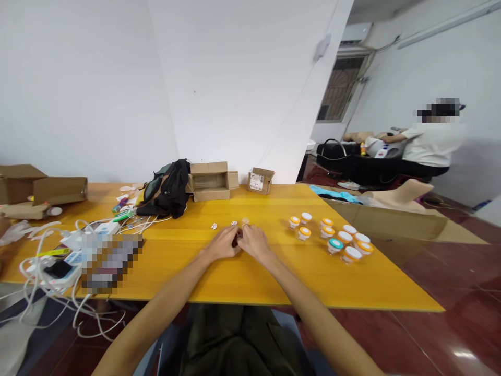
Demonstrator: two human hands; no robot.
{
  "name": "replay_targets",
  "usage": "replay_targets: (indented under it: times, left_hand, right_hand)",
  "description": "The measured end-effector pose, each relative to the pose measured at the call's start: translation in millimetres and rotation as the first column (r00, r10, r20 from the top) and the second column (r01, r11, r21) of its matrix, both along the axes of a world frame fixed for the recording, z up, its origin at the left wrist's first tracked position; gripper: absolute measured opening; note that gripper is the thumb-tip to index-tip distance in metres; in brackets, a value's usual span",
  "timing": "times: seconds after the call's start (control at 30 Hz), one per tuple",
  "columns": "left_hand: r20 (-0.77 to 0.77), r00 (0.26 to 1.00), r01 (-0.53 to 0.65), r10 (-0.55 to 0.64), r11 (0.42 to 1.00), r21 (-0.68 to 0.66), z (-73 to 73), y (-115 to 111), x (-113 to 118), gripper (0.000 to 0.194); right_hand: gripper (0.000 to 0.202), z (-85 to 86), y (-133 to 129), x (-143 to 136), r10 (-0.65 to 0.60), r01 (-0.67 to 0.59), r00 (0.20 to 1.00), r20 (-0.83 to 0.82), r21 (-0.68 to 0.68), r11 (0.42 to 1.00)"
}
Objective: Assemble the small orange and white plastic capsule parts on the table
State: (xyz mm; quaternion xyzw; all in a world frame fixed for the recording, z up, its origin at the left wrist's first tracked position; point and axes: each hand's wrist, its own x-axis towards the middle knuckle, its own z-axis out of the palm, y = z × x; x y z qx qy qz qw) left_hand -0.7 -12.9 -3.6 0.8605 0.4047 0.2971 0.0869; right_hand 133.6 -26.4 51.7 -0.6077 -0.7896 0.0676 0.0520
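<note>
My left hand [224,243] and my right hand [253,241] meet above the middle of the wooden table [188,261]. Both have curled, closed fingers; whatever lies between them is hidden behind the knuckles. Just beyond my right hand shows a small pale, see-through round piece [245,221], which I cannot identify. Two small white pieces with dark marks lie farther off, one [234,223] just beyond my fingertips and another [214,226] to the left. On the right stand several small clear jars with orange, white or teal lids, among them a teal-lidded jar [335,245].
Along the back are an open cardboard box [211,183], a smaller box [260,181] and a black bag [172,190]. White cables and a power strip [62,269] crowd the left side. A large carton [383,230] adjoins the right edge. Another person [428,141] sits farther right.
</note>
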Motion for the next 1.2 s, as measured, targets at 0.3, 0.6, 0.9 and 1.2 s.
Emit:
replay_targets:
  times: [0.3,0.6,0.9,1.2]
  left_hand:
    - [0.003,1.0,0.007,-0.007,1.0,-0.01,-0.6,1,0,0.019]
    - [0.021,1.0,0.012,-0.011,0.999,-0.03,-2.7,3,-2,0.022]
    - [0.101,0.995,0.026,-0.013,0.991,-0.128,0.6,3,-4,0.014]
    - [0.047,0.999,-0.01,0.012,0.999,-0.048,-2.2,4,-3,0.015]
  right_hand:
    - [0.032,0.5,1,-5,0.055,-0.055,0.997,0.063,0.003,0.998]
    - [0.028,-5.8,3,-3,0.055,-0.055,0.998,-0.013,0.009,0.998]
    - [0.026,-2.2,10,7,0.081,-0.085,0.995,-0.062,-0.054,0.995]
    - [0.027,-1.5,3,0,0.037,-0.036,0.999,-0.032,0.019,0.999]
